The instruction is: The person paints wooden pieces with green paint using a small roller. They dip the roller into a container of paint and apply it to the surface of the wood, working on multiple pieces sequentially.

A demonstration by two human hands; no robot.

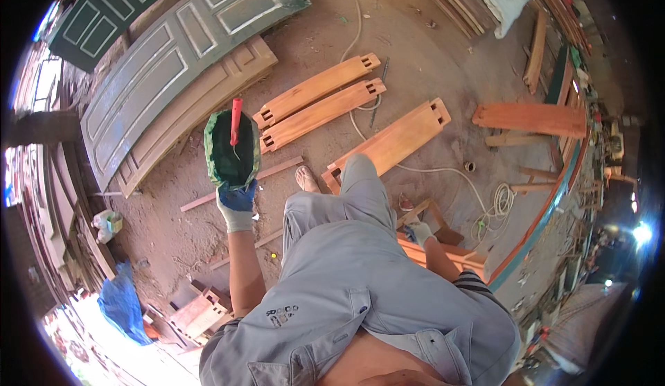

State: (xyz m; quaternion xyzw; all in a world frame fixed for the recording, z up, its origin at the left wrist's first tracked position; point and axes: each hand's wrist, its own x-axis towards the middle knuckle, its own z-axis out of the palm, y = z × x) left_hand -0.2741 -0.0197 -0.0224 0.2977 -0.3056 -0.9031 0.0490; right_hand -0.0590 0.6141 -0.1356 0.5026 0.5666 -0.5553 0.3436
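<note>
My left hand, in a white and blue work glove, grips the near edge of a green-stained paint container. Dark green paint coats its inside. A small paint roller with a red handle rests in it, handle toward the far side. My right hand, gloved too, is low at my right side, by the end of an orange-brown wooden board. Its fingers are small and partly hidden, so I cannot make out whether they close on the wood.
Mortised wooden planks lie ahead on the dirt floor, one wide plank just before my knee. Panelled doors lean at the far left. A pale hose coils at right, near a reddish board. Blue plastic sheeting lies at left.
</note>
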